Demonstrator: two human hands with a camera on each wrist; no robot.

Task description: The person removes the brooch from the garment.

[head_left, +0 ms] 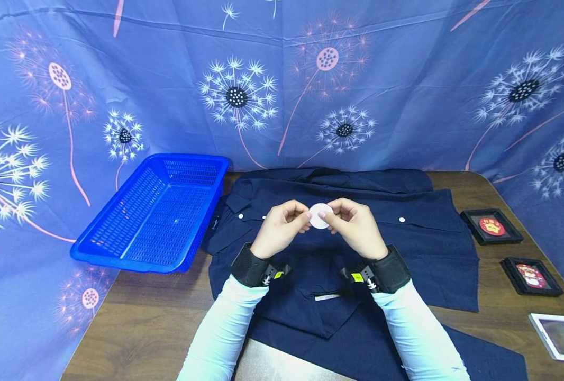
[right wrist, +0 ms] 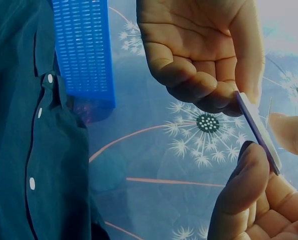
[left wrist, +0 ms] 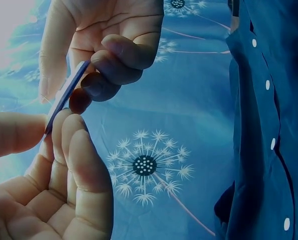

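Note:
Between both hands is a small thin white disc with a purple edge or underside. My left hand pinches its left rim between thumb and fingers, and my right hand pinches the right side, thumb on the white face. The wrist views show the disc edge-on. A thin needle-like line stands near the right thumb in the right wrist view; what it is cannot be made out. Below the hands lies a navy button-up shirt with white buttons, spread across the table.
A blue plastic basket stands left of the shirt on the wooden table. Along the right edge lie two black-framed squares with red pictures and an opened white frame or case. A dandelion-print cloth hangs behind.

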